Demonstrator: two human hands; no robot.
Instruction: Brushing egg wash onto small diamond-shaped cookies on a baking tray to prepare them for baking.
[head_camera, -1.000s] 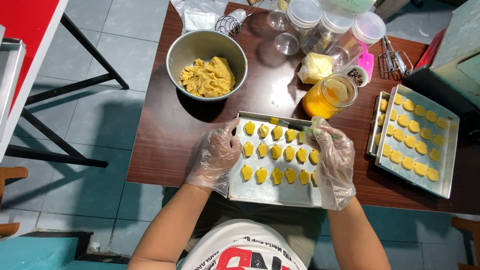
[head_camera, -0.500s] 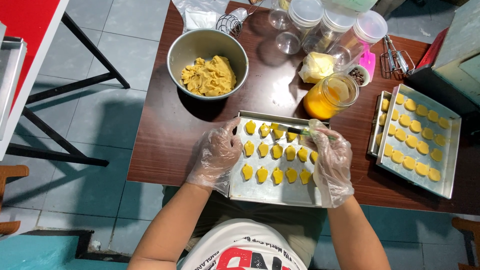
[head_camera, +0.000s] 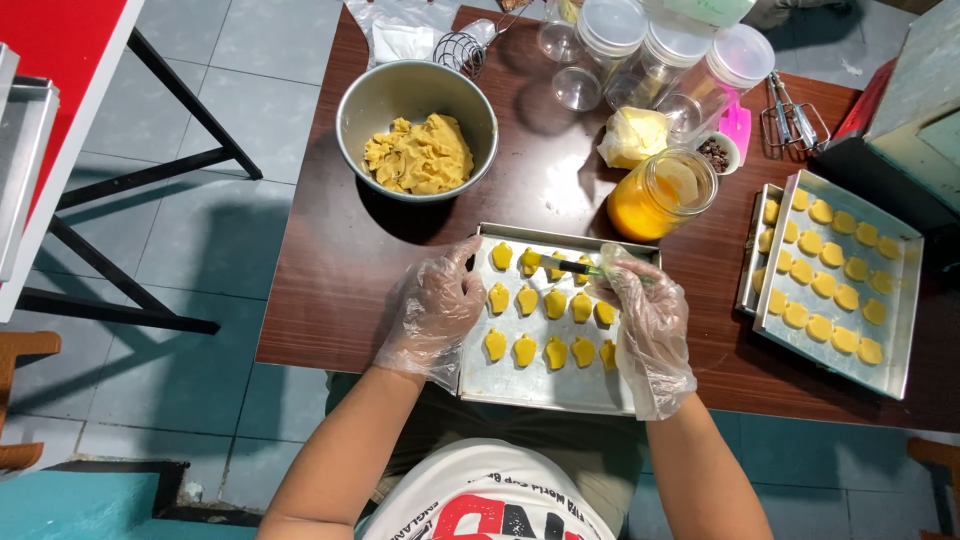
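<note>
**Gloved hands at a tray of yellow dough pieces**

Grey floor tiles surround a dark brown table (head_camera: 330, 290), seen from above, with the person's lap and white shirt at 6 o'clock.

Nearest the person lies a steel tray (head_camera: 530, 385), its near half bare. Small yellow dough pieces (head_camera: 527, 300) sit in three rows across its far half. Both hands wear clear plastic gloves. The left hand (head_camera: 432, 312) rests on the tray's 9 o'clock edge, fingers loosely curled, thumb toward the nearest pieces; it holds nothing that can be seen. The right hand (head_camera: 645, 315) lies over the tray's 3 o'clock edge, its fingers pinched shut around a thin brush (head_camera: 578, 267) with a dark ferrule and greenish handle. The brush tip points toward 9 o'clock and sits over the far row of pieces; whether it touches one cannot be told.

Beyond the tray, at 1 o'clock, stands a glass jar (head_camera: 662, 193) of orange-yellow liquid, just beside the tray's far corner. At 3 o'clock, well apart from the hands, a second tray (head_camera: 895, 345) holds rows of round yellow pieces.

Farther off, at 11 o'clock, a metal bowl (head_camera: 417, 90) holds a lump of yellow dough. Behind the jar are a wrapped pale yellow block (head_camera: 633, 135) and a small cup (head_camera: 715, 153) of dark bits. Clear lidded containers (head_camera: 660, 55) line the far edge at 12 o'clock, with mixer beaters (head_camera: 795, 115) at 2 o'clock.
</note>
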